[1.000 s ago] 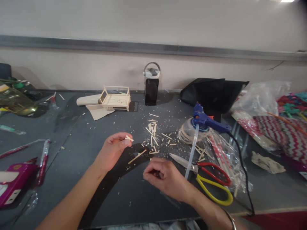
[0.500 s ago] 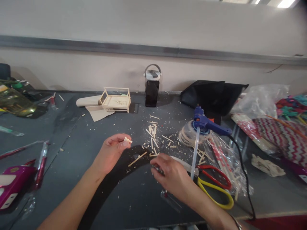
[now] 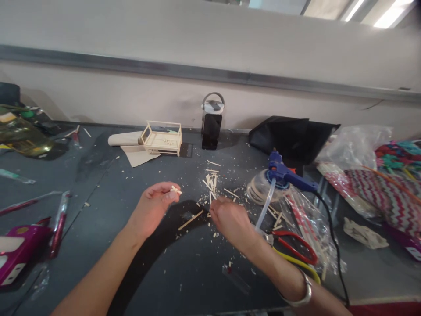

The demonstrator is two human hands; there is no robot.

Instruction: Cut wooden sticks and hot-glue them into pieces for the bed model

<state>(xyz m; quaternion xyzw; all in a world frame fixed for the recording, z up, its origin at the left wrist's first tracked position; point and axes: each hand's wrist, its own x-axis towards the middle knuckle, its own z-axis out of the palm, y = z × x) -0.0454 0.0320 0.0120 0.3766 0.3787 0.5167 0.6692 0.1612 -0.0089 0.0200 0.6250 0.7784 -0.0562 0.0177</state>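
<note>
Between the thumb and fingers of my left hand [image 3: 149,211] is a small joined piece of wooden sticks [image 3: 176,190], its short ends crossing. My right hand [image 3: 234,221] is low over the table at the near end of a pile of short wooden sticks [image 3: 213,179]. Its fingers are drawn together and point down; what lies between them is hidden. One longer wooden stick [image 3: 190,220] rests on the table between my hands. Behind them stands a small bed-like frame of wooden sticks [image 3: 161,139], partly on a roll of paper [image 3: 124,139].
A blue glue gun [image 3: 285,171] lies on a round plastic container [image 3: 258,188] at right, its cord trailing forward. Pliers with red and yellow handles [image 3: 297,243] lie by my right forearm. A phone [image 3: 211,131] leans near the wall. A magenta tool [image 3: 24,248] is at left.
My right hand has moved forward and up to the stick pile, and its fingers have drawn together. My left hand keeps its piece in place. The view has tilted slightly.
</note>
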